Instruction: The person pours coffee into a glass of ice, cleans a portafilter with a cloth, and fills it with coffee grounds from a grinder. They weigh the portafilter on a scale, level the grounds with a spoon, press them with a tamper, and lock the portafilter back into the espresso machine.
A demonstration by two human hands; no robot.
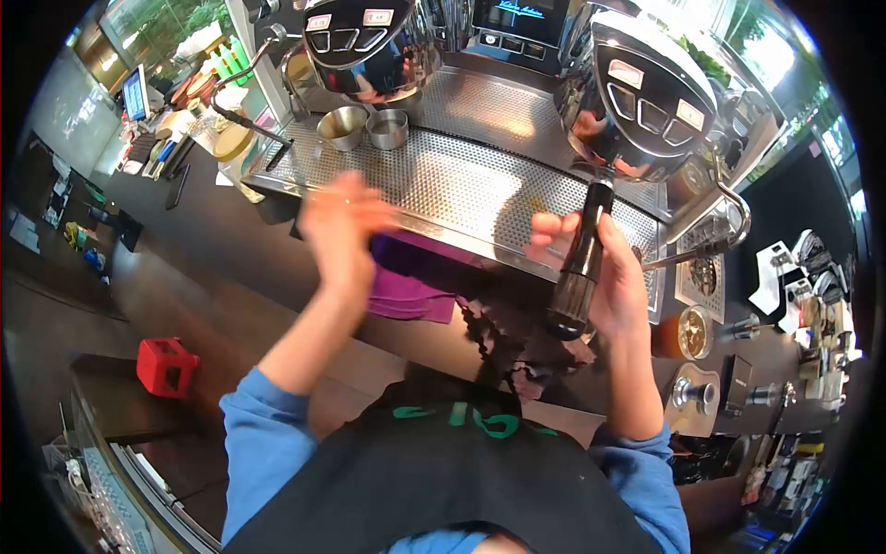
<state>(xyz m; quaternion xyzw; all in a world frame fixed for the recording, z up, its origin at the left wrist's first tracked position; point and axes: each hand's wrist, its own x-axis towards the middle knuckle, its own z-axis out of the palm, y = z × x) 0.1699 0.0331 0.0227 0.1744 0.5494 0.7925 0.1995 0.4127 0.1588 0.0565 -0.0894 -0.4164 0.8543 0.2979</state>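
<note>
My right hand [616,282] is wrapped around the black handle of a portafilter [580,268], thumb on one side and fingertips on the other. The handle points down toward me from under the right group head [646,97] of a chrome espresso machine. Smeared by motion, my left hand [343,222] hangs over the front edge of the perforated drip tray [452,180]; its finger pose is blurred. Two small steel cups, a wider one [343,127] and a narrower one [388,129], stand on the tray beneath the left group head [365,46].
A purple cloth [411,291] hangs below the tray's front edge. Steam wands flank the machine, one left [242,118], one right [706,247]. Right of me are a glass of brown drink [690,332] and a tamper [697,395]. A red crate [166,367] sits low left.
</note>
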